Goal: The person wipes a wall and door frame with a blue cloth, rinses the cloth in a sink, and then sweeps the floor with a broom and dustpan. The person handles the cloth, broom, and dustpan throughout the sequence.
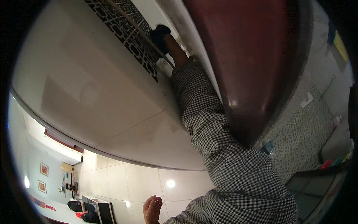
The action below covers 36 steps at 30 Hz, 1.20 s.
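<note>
My right arm, in a black-and-white checked sleeve (207, 123), stretches up the view between a pale panel (117, 112) and a dark red panel (246, 56). Beyond the rolled cuff my forearm is bare. My right hand (160, 37) is covered by something dark, a cloth or a glove, beside a thin rod (139, 31) and black fretwork (128, 42). Its fingers are hidden. At the bottom edge my left hand (152, 208) hangs with fingers loosely curled, and nothing shows in it.
Pale floor tiles (139, 176) lie past the pale panel's curved edge. Two framed pictures (44, 169) hang on a far wall, and a black bag (75, 206) rests nearby. On the right are a speckled mat (296, 142) and a dark-rimmed glass or glossy surface (310, 187).
</note>
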Motion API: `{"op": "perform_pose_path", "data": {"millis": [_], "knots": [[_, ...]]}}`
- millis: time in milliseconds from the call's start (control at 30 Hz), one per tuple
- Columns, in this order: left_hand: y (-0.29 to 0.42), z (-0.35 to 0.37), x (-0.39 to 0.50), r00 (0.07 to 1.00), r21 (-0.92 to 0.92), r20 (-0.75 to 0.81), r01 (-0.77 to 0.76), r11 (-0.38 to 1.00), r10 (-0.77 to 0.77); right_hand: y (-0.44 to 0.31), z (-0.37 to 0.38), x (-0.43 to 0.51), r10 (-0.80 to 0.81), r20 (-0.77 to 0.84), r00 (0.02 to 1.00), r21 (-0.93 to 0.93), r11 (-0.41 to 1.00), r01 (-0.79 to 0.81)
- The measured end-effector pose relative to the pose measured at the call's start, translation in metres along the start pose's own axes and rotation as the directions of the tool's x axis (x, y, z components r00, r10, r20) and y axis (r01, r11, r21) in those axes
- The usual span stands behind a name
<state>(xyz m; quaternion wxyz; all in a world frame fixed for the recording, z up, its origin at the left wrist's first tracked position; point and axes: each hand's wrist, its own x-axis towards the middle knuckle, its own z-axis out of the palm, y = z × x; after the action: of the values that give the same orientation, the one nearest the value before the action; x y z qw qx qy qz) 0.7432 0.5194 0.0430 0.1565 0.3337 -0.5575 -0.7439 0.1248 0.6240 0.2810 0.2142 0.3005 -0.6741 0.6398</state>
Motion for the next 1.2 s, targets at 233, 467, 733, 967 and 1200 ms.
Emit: {"op": "perform_pose_path", "data": {"millis": [233,467,733,967,1200], "knots": [[0.010,-0.016,-0.006,1.000,-0.038,0.007,-0.002,0.999,0.002,0.054,0.015,-0.126,0.237,0.042,0.971,0.036,0.971,-0.238],[0.024,-0.011,-0.010,0.979,0.019,-0.197,0.061,0.998,-0.056,0.048,0.009,-0.104,0.288,0.159,0.944,-0.004,0.957,-0.291],[-0.001,-0.020,0.007,1.000,0.111,-0.013,-0.008,0.994,0.010,-0.040,-0.035,-0.113,0.053,0.302,0.952,0.242,0.962,-0.130],[-0.026,-0.014,0.003,0.998,0.063,-0.033,-0.044,0.997,0.046,-0.132,-0.056,-0.055,-0.449,-0.330,0.831,0.359,0.754,0.550],[-0.072,-0.074,-0.014,0.989,-0.104,-0.136,-0.072,0.992,0.057,-0.123,-0.014,0.137,-0.574,-0.505,0.645,0.058,0.722,0.689]]}}
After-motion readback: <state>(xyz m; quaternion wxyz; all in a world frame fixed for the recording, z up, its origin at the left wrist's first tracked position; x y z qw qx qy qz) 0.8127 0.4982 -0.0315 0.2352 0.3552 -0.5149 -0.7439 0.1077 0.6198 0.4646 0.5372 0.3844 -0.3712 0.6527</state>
